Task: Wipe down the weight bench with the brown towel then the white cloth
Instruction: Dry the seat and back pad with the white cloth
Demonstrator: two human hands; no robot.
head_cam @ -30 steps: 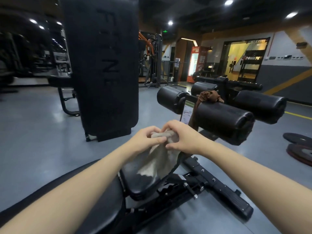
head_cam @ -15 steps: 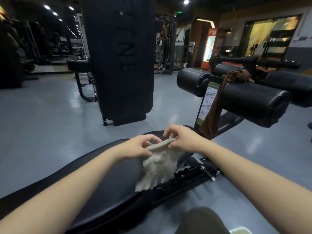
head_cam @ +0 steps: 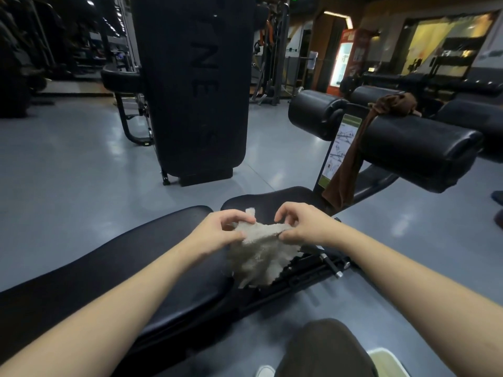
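The black padded weight bench point(head_cam: 141, 257) runs from the lower left toward the middle, with its seat pad point(head_cam: 272, 202) beyond. A white cloth point(head_cam: 258, 254) hangs above the bench between my hands. My left hand point(head_cam: 217, 232) pinches its upper left edge and my right hand point(head_cam: 302, 227) pinches its upper right edge, stretching the top edge flat. The brown towel point(head_cam: 348, 159) is draped over a black roller pad point(head_cam: 416, 148) at the right and hangs down beside the instruction placard point(head_cam: 340, 148).
A tall black upright pad point(head_cam: 190, 85) stands on the grey floor behind the bench. More roller pads point(head_cam: 315, 115) and machines fill the right and back. The bench's adjustment frame with pins point(head_cam: 326, 265) lies under the cloth. My knee point(head_cam: 324, 349) is at the bottom.
My hands have drawn apart, spreading the white cloth's top edge wider. The view has tilted down, so more of the bench pad shows.
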